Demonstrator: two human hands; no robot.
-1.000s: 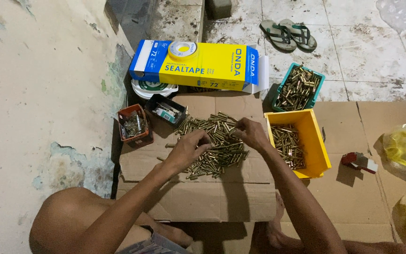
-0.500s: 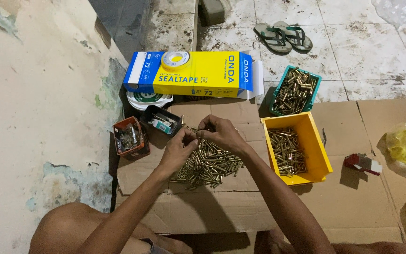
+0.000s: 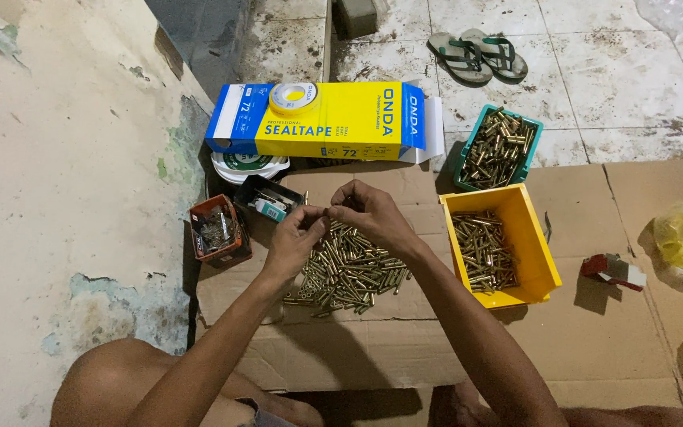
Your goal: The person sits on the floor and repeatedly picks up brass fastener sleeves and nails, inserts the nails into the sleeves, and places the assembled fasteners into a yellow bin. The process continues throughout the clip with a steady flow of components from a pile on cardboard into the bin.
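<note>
Head view looks down on two bare hands meeting above a loose heap of small brass-coloured metal tubes (image 3: 349,273) spread on a flattened brown cardboard sheet (image 3: 405,348). Left hand (image 3: 298,236) has its fingers curled in, thumb and forefinger pinched together at the tips; right hand (image 3: 369,212) is likewise curled, its fingertips pressed toward those of the left. Between the two sets of fingertips sits a small brass piece (image 3: 328,211), too small to make out in detail, and both hands appear to grip it, held just over the far edge of the heap.

Right of the heap, just beside the right forearm, stands a yellow plastic bin (image 3: 543,261) partly filled with the same brass tubes. Beyond it, touching its far corner, is a teal plastic bin (image 3: 533,130) with more brass parts piled in it. Left of the hands lie a small black tray (image 3: 250,190) holding bits and a small rust-orange box (image 3: 235,255) of dark metal pieces. A long blue and yellow cardboard carton (image 3: 318,130) lies along the far edge of the cardboard, with a white round roll (image 3: 248,164) tucked partly under it. A pair of green-strapped sandals (image 3: 477,55) rests on the tiled floor well beyond, and a small red and white object (image 3: 614,269) lies on the cardboard to the right.
</note>
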